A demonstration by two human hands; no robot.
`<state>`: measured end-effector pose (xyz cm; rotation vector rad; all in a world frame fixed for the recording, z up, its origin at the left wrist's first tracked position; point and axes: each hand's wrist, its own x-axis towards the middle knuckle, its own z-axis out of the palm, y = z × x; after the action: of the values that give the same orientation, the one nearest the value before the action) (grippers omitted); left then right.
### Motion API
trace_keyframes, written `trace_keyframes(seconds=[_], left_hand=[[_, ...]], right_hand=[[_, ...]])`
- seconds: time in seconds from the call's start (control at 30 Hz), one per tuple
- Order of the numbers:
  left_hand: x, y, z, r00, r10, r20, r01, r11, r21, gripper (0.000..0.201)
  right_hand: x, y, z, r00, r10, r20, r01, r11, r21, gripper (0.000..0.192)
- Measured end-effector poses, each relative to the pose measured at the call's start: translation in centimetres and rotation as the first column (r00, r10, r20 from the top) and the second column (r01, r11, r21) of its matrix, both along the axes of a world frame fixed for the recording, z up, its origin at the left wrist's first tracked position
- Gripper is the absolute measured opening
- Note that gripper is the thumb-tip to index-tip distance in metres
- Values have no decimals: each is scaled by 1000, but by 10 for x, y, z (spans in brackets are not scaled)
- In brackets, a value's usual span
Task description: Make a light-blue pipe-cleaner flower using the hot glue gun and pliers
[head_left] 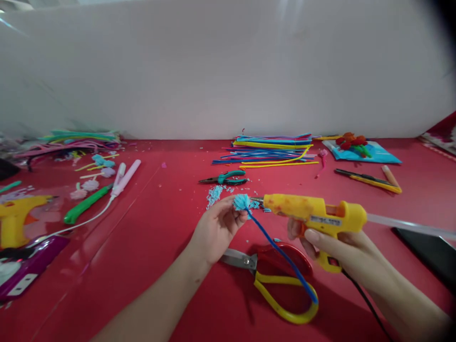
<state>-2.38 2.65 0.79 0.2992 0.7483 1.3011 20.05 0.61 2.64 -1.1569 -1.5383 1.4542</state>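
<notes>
My left hand pinches a small light-blue fluffy pom-pom flower on a blue pipe-cleaner stem that trails down to the right. My right hand grips a yellow hot glue gun, its nozzle pointing left and almost touching the blue flower. A clear glue stick sticks out of the gun's back. Below both hands lie scissors with yellow handles on the red table.
Green-handled pliers and light-blue trimmings lie just beyond my hands. A stack of coloured pipe cleaners sits further back. A yellow utility knife is at right, a dark tablet-like slab at the right edge. Another glue gun and a green tool are at left.
</notes>
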Motion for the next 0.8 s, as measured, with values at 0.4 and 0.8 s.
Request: trace_keyframes(seconds=[0.4, 0.8], left_hand=[[5, -3, 0, 998, 39, -39, -41, 997, -70, 6], [6, -6, 2, 996, 64, -65, -61, 997, 49, 5]], right_hand=[[-1, -6, -10, 974, 38, 221, -113, 935, 336, 18], [0, -5, -8, 945, 48, 324, -182, 900, 397, 19]])
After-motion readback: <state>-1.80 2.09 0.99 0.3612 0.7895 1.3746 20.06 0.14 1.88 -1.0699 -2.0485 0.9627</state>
